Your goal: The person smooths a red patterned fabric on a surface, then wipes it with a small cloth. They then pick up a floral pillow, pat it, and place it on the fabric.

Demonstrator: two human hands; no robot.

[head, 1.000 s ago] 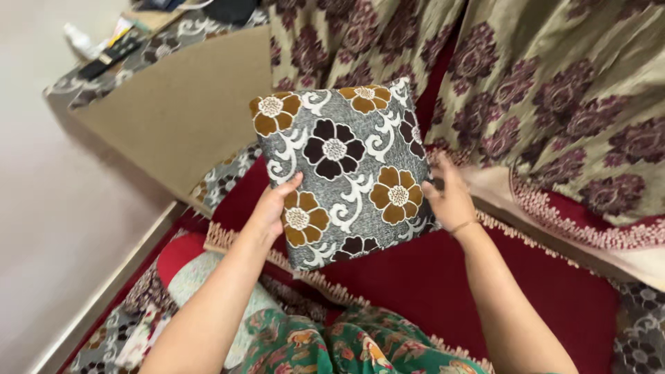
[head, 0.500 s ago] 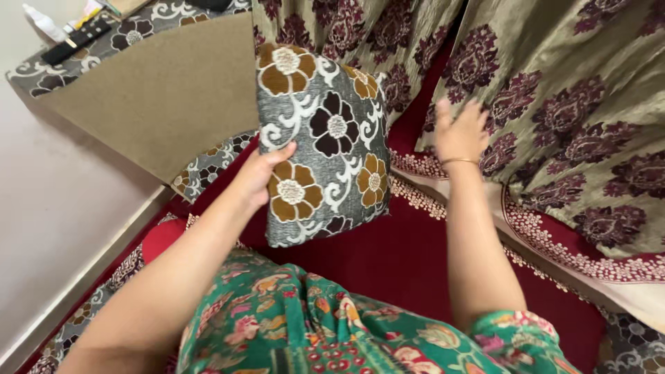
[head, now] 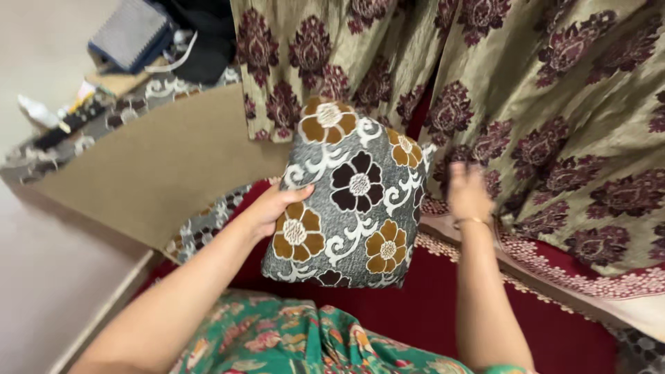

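A square grey cushion (head: 353, 194) with brown, dark maroon and white flowers is held up on edge over the red seat (head: 443, 305). My left hand (head: 273, 208) grips its left side, thumb across the front. My right hand (head: 467, 192) is blurred, open, just right of the cushion's far edge; I cannot tell whether it touches the cushion. A thin bangle circles that wrist.
Beige curtains (head: 554, 118) with maroon flowers hang behind and to the right. A tan padded armrest (head: 159, 180) lies at the left, with a patterned ledge (head: 104, 118) holding a remote, a bottle and a dark case. My green floral clothing (head: 291, 339) fills the bottom.
My right hand let go of the cushion, swung up toward the curtain, then came back down beside it. My left hand kept hold and turned the cushion.
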